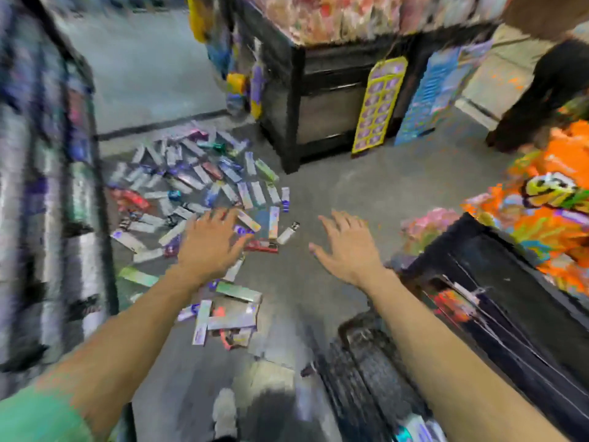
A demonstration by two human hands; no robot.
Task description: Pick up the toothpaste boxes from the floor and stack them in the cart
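Reaching down with both arms, the person looks to be at the pick-up step, with nothing lifted yet. At the far left stands a shelf (47, 186), badly blurred. Beside it the boxes (204, 180) lie scattered flat over the floor (366, 186), many overlapping, with a smaller heap nearer the feet. The left hand (212, 247) is spread, fingers straight, over the near edge of the scatter and holds nothing; whether it touches a box I cannot tell. The right hand (347, 250) is spread too, empty, over bare floor beside the pile. Further right is a dark wire frame, probably the cart (510, 314), though blur leaves me unsure. Next, I judge, the fingers must close round one box and carry it right.
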